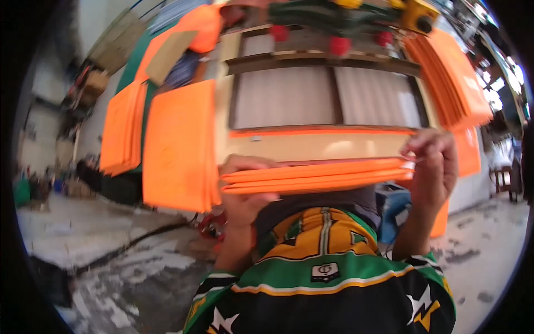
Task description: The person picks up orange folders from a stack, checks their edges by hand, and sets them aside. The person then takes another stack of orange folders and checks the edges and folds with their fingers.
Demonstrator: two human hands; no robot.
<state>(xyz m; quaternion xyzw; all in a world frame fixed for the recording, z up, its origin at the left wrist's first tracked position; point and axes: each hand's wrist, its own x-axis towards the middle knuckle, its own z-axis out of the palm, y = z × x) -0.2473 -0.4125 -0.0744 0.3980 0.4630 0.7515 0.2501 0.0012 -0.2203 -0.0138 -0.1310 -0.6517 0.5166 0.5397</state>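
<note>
A thin stack of orange folded sheets is held edge-on in front of my body, over the near edge of the workbench. My left hand is closed round its left end, fingers on top and thumb underneath. At the stack's right end is my right hand, its fingers pinched together beside the corner. Something thin and pale shows at those fingertips, too blurred to name.
The cream workbench holds a dark-edged frame with pale panels. Orange stacks stand at left and right. A green machine with red knobs crosses the back. A blue box is below the bench edge.
</note>
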